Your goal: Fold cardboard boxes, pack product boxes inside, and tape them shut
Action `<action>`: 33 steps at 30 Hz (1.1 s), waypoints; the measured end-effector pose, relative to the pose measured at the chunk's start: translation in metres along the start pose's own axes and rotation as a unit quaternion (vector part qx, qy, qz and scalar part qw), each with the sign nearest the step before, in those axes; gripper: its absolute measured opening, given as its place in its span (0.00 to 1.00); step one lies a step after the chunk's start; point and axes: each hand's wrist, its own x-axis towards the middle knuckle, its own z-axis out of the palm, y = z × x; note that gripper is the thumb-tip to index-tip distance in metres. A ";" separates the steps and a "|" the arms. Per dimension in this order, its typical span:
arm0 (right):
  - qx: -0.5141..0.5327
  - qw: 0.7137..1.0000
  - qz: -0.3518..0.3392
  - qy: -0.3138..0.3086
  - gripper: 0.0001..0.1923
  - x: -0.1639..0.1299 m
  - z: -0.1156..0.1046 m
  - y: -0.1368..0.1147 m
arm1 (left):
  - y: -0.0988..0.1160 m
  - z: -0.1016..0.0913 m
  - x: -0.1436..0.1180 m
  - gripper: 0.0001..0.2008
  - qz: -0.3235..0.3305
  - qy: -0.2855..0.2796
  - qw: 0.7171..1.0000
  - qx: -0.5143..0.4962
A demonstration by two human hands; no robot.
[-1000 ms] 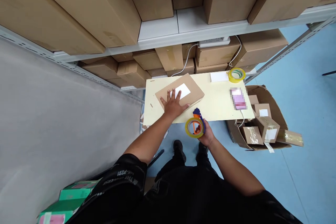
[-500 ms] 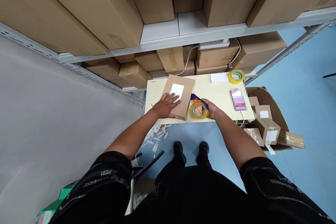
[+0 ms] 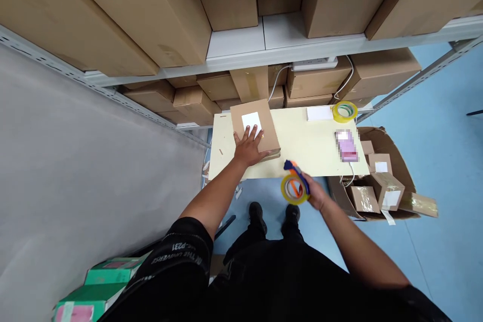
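At the lower left, green boxes (image 3: 113,275) with pink panels, print too small to read. Above, along the upper shelf, large brown cartons (image 3: 68,15), contents hidden. On the black left sleeve (image 3: 181,256), pale lettering; can make out "P231" and "THE UNIVERSE". Lying slightly askew on the left part of a cream tabletop (image 3: 298,136), a flat brown carton (image 3: 269,128), shut, contents hidden, with a white label (image 3: 251,121) on top; cannot read anything on it. Pressed palm down over the carton and the near part of that label, the left hand (image 3: 249,150), fingers spread wide, resting on top rather than gripping. Farther right, by the table's front edge and apart from the carton, a blue and orange tape dispenser (image 3: 302,179) with a roll of yellowish tape (image 3: 286,193), held by the right hand (image 3: 316,192), fingers closed around the blue frame. Back on a lower-shelf carton, a white power strip (image 3: 315,63). At the table's right end, a flat white item (image 3: 319,113) just beside a second tape roll (image 3: 345,120), then a pixelated lilac and pink item (image 3: 346,146). Farthest right, a big open carton (image 3: 400,153) holding several smaller cartons (image 3: 387,188), two with white labels, print not legible.
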 end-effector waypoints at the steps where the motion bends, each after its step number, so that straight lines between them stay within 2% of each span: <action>1: 0.024 0.999 0.007 0.039 0.15 -0.007 0.004 0.022 | 0.008 0.002 0.003 0.48 -0.031 0.008 0.999 -0.012; 3: 0.066 0.994 0.023 0.078 0.16 -0.015 0.022 0.055 | 0.027 0.008 0.010 0.49 -0.086 0.029 0.995 -0.040; 4: 0.087 0.992 0.027 0.084 0.16 -0.014 0.033 0.063 | 0.037 0.012 0.013 0.49 -0.106 0.041 0.992 -0.057; 7: 0.129 0.988 0.028 0.080 0.15 0.001 0.064 0.059 | 0.062 0.019 0.018 0.49 -0.144 0.057 0.983 -0.102; 9: 0.140 0.988 0.027 0.067 0.16 0.015 0.072 0.046 | 0.066 0.018 0.016 0.49 -0.141 0.028 0.984 -0.104; 12: 0.129 0.990 0.030 0.039 0.17 0.026 0.068 0.034 | 0.045 0.004 0.007 0.53 -0.055 -0.082 0.993 -0.058; 14: 0.120 0.992 0.035 0.026 0.16 0.026 0.062 0.031 | 0.017 -0.014 0.002 0.58 0.048 -0.153 0.987 -0.009; 15: 0.118 0.992 0.040 0.019 0.15 0.024 0.059 0.031 | 0.003 -0.023 0.001 0.59 0.100 -0.167 0.981 0.015; 17: 0.116 0.992 0.055 0.006 0.16 0.021 0.057 0.028 | -0.021 -0.038 0.004 0.54 0.185 -0.161 0.968 0.050; 19: 0.108 0.992 0.066 -0.002 0.17 0.020 0.056 0.017 | -0.034 -0.046 0.010 0.49 0.243 -0.141 0.957 0.067; 22: 0.084 0.995 0.057 -0.008 0.17 0.026 0.047 -0.015 | -0.028 -0.040 0.022 0.47 0.270 -0.088 0.957 0.065; 25: 0.041 0.998 0.050 -0.026 0.19 0.039 0.028 -0.066 | 0.001 -0.019 0.028 0.48 0.210 -0.035 0.976 0.041; 29: -0.034 0.998 0.055 -0.018 0.18 0.058 0.003 -0.131 | 0.047 0.007 0.032 0.49 0.052 -0.003 0.999 0.010; 31: -0.055 0.997 0.059 -0.022 0.17 0.062 -0.002 -0.150 | 0.063 0.013 0.035 0.50 0.011 0.003 1.000 -0.001; 33: -0.053 0.997 0.046 -0.015 0.16 0.060 -0.003 -0.156 | 0.073 0.015 0.039 0.50 -0.012 0.008 1.000 -0.005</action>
